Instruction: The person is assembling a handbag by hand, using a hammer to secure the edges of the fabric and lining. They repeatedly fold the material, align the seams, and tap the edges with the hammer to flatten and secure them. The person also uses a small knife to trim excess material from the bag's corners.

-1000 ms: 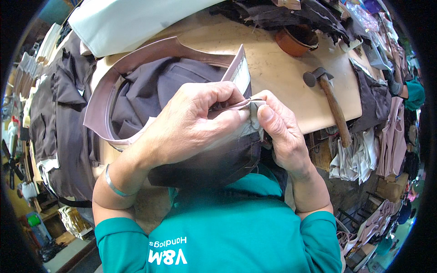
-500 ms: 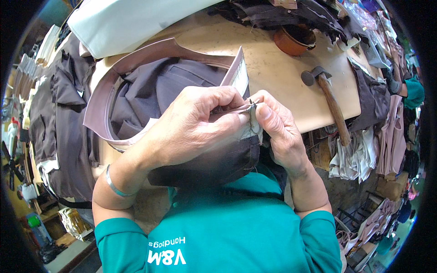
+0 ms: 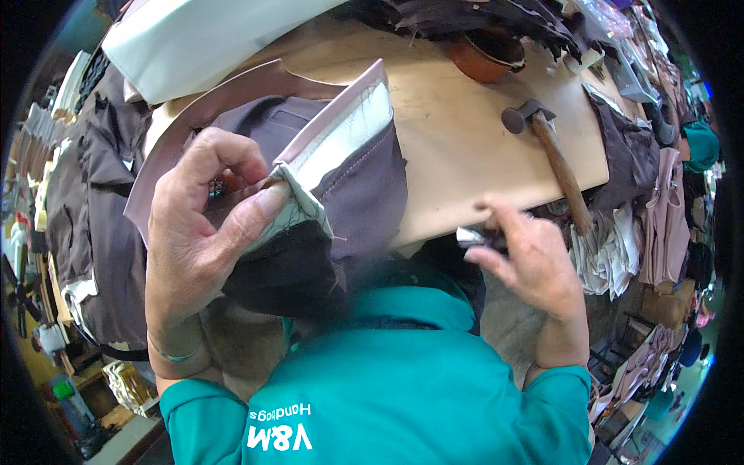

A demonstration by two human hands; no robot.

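My left hand (image 3: 198,217) pinches the edge of a part-sewn bag (image 3: 368,186), at a folded corner where a pink band (image 3: 310,124) meets pale backing with loose threads. The bag has brown fabric inside and a dark lower part. To its right, my right hand (image 3: 527,263) is blurred, in the air by the table edge, its fingers curled round a small metal tool (image 3: 470,239) with a bright tip, too smeared to identify. A hammer (image 3: 562,167) with a wooden handle lies on the light table (image 3: 434,139) above my right hand.
An orange-brown pot (image 3: 484,62) and dark scraps (image 3: 418,19) are at the back. A white roll or panel (image 3: 201,35) lies back left. Dark fabric (image 3: 93,201) is piled left. Pink pieces (image 3: 663,217) and white pieces hang at the right. A co-worker's teal sleeve (image 3: 697,143) shows far right.
My right hand has left the pinched corner and moved right and down. My left hand has drawn left with the bag, turning it so more of the pale backing shows.
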